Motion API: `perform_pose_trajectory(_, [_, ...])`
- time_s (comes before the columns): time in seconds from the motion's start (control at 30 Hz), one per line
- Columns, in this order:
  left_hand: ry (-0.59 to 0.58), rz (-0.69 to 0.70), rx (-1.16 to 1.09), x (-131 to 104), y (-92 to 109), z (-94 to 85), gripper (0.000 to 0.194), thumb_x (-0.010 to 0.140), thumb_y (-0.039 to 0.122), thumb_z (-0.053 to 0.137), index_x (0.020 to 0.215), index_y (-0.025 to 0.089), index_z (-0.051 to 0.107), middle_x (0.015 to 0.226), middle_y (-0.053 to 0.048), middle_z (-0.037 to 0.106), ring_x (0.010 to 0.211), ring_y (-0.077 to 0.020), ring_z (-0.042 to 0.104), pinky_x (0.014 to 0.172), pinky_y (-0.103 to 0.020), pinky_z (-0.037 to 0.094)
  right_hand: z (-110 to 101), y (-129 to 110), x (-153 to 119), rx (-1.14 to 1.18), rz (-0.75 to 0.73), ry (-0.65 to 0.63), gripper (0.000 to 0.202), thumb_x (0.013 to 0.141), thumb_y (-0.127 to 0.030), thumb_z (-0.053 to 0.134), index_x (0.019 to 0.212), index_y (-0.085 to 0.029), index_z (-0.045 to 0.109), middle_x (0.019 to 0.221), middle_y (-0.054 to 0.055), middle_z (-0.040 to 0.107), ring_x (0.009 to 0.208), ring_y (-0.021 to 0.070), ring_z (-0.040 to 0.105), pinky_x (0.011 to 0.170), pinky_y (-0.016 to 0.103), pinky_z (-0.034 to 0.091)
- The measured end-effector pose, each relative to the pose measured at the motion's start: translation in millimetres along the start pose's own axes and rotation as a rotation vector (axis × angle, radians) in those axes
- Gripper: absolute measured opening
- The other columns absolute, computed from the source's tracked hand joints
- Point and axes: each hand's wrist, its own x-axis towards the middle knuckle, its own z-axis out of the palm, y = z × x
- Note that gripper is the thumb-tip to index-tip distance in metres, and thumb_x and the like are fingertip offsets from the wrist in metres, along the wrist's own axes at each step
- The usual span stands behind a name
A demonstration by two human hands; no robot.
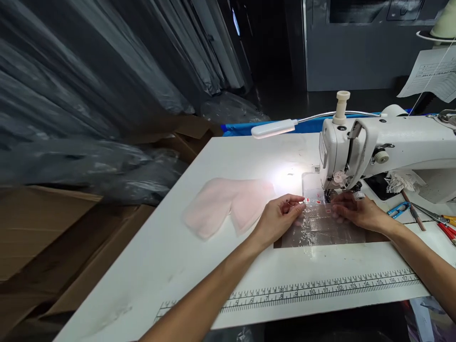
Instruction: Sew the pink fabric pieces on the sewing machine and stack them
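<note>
My left hand (pixel 281 218) is closed, thumb and forefinger pinched at the left edge of a shiny, see-through plastic sheet (pixel 318 225). Small red marks show on the sheet beside those fingertips. At the sheet's right side, my right hand (pixel 358 211) is closed too, its fingers close to the presser foot and partly hidden under the machine head. Between both hands, the sheet lies below the needle area of a white sewing machine (pixel 340 152). Left of my left hand, pale pink fabric pieces (pixel 228 204) lie flat on the white table (pixel 171 280).
A lit lamp (pixel 274 128) on a bendy neck hangs over the table. Blue thread snips (pixel 399 209), scissors (pixel 429 213) and red-handled tools (pixel 447 232) lie at the right. A printed ruler (pixel 285 297) runs along the front edge. Cardboard boxes (pixel 42 232) stand at the left.
</note>
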Motion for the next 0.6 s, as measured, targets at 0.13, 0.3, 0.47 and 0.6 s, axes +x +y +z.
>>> perform_pose_trajectory(0.13, [0.060,-0.027,-0.021,-1,-3,0.0,0.031,0.072,0.042,0.075,0.091,0.018,0.069,0.071,-0.001,0.069,0.070,-0.0180,0.072,0.061,-0.029,0.062,4,9,-2,0.170,0.116,0.033,0.036,0.087,-0.054,0.066,0.093,-0.019,0.060,0.078,0.005,0.071,0.069,0.0182,0.070,0.067,0.032,0.058])
perform_pose_trajectory(0.3, [0.167,-0.088,-0.180,-1,-5,1.7,0.034,0.070,0.045,0.081,0.078,0.019,0.061,0.071,-0.001,0.070,0.076,-0.0215,0.075,0.077,-0.034,0.064,6,6,-3,0.244,0.116,0.072,0.052,0.076,-0.071,0.067,0.086,-0.020,0.058,0.076,0.005,0.070,0.067,0.0211,0.070,0.064,0.035,0.058])
perform_pose_trajectory(0.47, [0.154,-0.101,-0.478,-3,0,5.3,0.040,0.070,0.045,0.085,0.078,0.019,0.056,0.106,-0.009,0.074,0.108,-0.0270,0.071,0.099,-0.039,0.059,10,-3,-3,0.351,0.096,0.071,0.068,0.061,-0.087,0.067,0.077,-0.021,0.057,0.074,0.005,0.070,0.067,0.0207,0.069,0.069,0.036,0.060])
perform_pose_trajectory(0.6, [0.121,-0.105,-0.550,-4,1,6.8,0.048,0.069,0.050,0.086,0.080,0.019,0.052,0.122,-0.012,0.069,0.122,-0.0298,0.064,0.103,-0.042,0.058,10,-1,-4,0.345,0.081,0.108,0.068,0.066,-0.087,0.064,0.080,-0.021,0.058,0.080,0.008,0.071,0.070,0.0207,0.069,0.072,0.036,0.060])
